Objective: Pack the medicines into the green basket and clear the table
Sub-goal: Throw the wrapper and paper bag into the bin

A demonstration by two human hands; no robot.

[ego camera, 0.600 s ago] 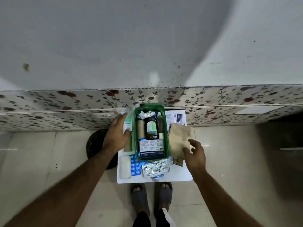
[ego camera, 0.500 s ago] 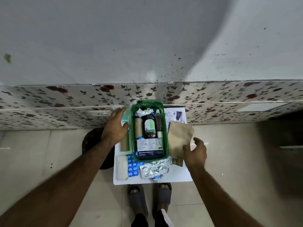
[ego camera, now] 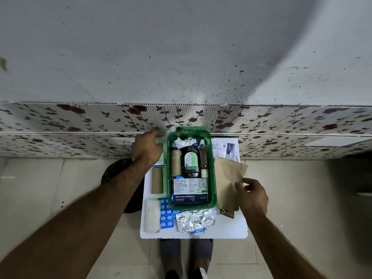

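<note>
The green basket (ego camera: 213,168) stands on the small white table (ego camera: 228,230). It holds a dark bottle (ego camera: 191,160), a slim brown bottle (ego camera: 203,158), a beige roll (ego camera: 175,162), a foil strip (ego camera: 185,141) and a Hansaplast box (ego camera: 190,191). My left hand (ego camera: 148,148) is at the basket's far left corner, fingers curled on a crinkled clear plastic wrapper (ego camera: 161,135). My right hand (ego camera: 251,195) pinches a brown paper envelope (ego camera: 227,178) right of the basket. A blue blister pack (ego camera: 166,215), foil strips (ego camera: 194,218) and a white gauze roll (ego camera: 152,216) lie in front.
A beige roll (ego camera: 157,180) and a small white box (ego camera: 160,162) lie left of the basket. A printed leaflet (ego camera: 225,148) sits at the far right, a small brown packet (ego camera: 227,212) by the envelope. A dark round object (ego camera: 118,172) stands on the floor at left. The floral wall panel (ego camera: 90,121) runs behind.
My left hand has slid from the white box toward the table's far left corner and closed on the clear wrapper. My right hand still grips the envelope, lifted slightly.
</note>
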